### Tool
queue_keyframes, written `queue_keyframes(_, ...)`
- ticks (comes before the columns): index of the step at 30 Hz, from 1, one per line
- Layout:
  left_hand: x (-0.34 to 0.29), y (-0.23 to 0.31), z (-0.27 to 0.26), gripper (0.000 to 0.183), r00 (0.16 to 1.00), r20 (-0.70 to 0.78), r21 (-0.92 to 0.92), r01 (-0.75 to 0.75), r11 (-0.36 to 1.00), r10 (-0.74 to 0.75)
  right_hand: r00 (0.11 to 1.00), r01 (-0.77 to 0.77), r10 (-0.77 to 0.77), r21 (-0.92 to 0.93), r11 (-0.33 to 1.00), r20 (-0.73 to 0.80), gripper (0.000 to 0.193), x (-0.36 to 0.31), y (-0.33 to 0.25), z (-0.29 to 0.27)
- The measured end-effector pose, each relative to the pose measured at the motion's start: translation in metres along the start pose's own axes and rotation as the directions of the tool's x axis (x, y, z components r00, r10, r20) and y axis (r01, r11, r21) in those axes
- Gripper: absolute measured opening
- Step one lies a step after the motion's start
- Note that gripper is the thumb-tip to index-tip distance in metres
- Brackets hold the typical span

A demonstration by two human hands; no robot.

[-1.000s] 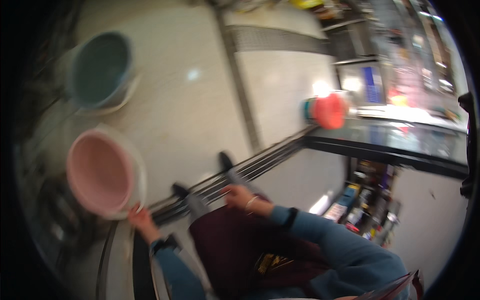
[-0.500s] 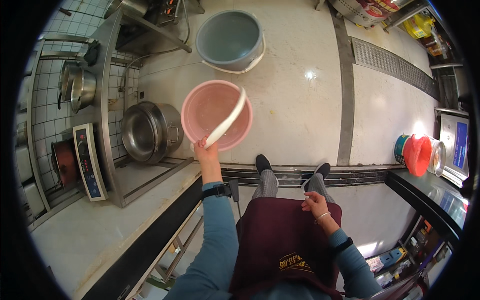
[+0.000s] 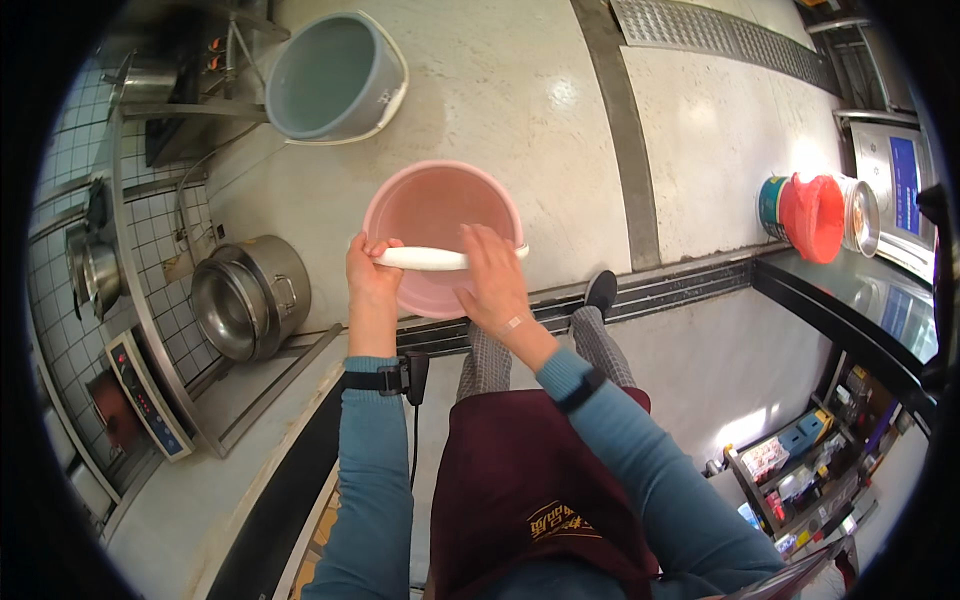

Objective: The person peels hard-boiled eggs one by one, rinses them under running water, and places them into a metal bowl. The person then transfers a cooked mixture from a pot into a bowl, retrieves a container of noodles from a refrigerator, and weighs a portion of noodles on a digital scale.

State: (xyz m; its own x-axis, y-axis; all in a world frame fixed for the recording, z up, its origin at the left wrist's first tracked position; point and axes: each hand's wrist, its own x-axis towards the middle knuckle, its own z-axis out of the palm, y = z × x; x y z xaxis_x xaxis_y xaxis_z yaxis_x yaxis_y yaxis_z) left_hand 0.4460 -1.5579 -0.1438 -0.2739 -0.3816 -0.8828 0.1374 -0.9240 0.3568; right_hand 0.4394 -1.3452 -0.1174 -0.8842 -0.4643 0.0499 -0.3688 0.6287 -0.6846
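Handle, white, is crossing over mouth of pink bucket. Left hand is gripping handle near bucket's left rim, fingers curled round it. Right hand is hovering loose over bucket's right half, fingers spread; can't tell if it's touching handle. Steel pot is sitting left of pink bucket, grey bucket is standing beyond it toward left, floor track is running on its near side, dark shoe is resting to its near right. Can't tell if base is on floor or what's inside.

Risks, my guess: left hand is holding off-centre, so a one-sided lift could tip bucket and slop any liquid. Pulling nearer too low could catch base on track. Wrist cord, dangling, could snag.
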Motion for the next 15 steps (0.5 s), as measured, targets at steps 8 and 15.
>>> queue_keyframes(8,0.021,-0.042,-0.008,0.035,0.918,0.267,0.084,0.279,0.956,-0.292,0.829,-0.323,0.343,-0.123,0.938,0.442,0.021,-0.014,0.042,-0.003)
queue_keyframes(15,-0.002,-0.071,0.035,0.022,0.972,0.236,0.471,-0.106,0.876,-0.009,0.806,-0.494,0.388,0.147,0.857,0.448,0.035,-0.013,0.045,-0.015)
